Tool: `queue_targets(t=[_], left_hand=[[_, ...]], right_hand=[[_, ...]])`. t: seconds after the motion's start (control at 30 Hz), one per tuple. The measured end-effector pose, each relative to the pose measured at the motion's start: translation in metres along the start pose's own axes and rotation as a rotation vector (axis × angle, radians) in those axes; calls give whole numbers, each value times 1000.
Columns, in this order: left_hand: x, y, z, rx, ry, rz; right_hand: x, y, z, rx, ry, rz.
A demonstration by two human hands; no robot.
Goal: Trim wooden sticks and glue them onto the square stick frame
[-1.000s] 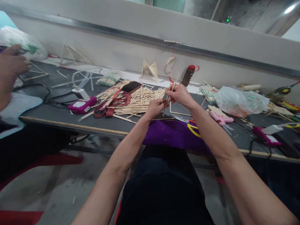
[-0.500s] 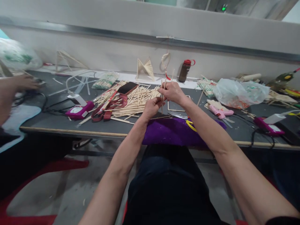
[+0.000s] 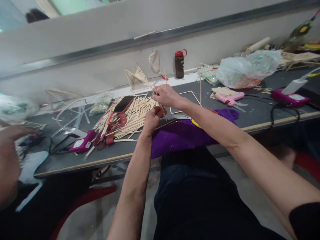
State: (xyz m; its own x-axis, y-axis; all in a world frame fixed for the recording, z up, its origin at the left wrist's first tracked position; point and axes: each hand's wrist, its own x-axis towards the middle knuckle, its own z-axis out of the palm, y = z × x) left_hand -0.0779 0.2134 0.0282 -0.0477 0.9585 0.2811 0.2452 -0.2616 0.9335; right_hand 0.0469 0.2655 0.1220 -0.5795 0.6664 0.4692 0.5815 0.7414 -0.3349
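Note:
Thin wooden sticks [image 3: 164, 115] stand up between my two hands, in front of the stick pile [image 3: 141, 111]. My left hand [image 3: 153, 117] is closed on their lower part. Higher up, my right hand [image 3: 163, 96] pinches them, its fingers partly hidden behind the back of the hand. How many sticks are held cannot be made out. A square stick frame [image 3: 191, 92] lies to the right of my hands. Scissors with yellow handles [image 3: 196, 123] rest on the purple cloth [image 3: 175, 136] at the table edge.
A pink glue gun [image 3: 228, 98], a plastic bag [image 3: 240, 71] and a purple box [image 3: 290, 97] are on the right. A red-lidded bottle [image 3: 179, 65] stands at the back. Left are a phone [image 3: 123, 104], another purple box [image 3: 83, 141] and another person's hand [image 3: 17, 133].
The camera view has tilted and shifted. The held sticks now lean to the left at the top, and my right hand sits a little higher above my left hand.

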Motion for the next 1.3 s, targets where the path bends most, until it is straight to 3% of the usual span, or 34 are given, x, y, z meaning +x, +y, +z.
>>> queue_targets(t=[0.73, 0.93, 1.3], left_hand=[[0, -2, -3, 52, -32, -62], [3, -7, -6, 51, -5, -87], [4, -7, -3, 54, 13, -193]], right_hand=[[8, 5, 8, 79, -21, 65], [-2, 5, 3, 114, -8, -68], [-7, 13, -5, 215, -50, 16]])
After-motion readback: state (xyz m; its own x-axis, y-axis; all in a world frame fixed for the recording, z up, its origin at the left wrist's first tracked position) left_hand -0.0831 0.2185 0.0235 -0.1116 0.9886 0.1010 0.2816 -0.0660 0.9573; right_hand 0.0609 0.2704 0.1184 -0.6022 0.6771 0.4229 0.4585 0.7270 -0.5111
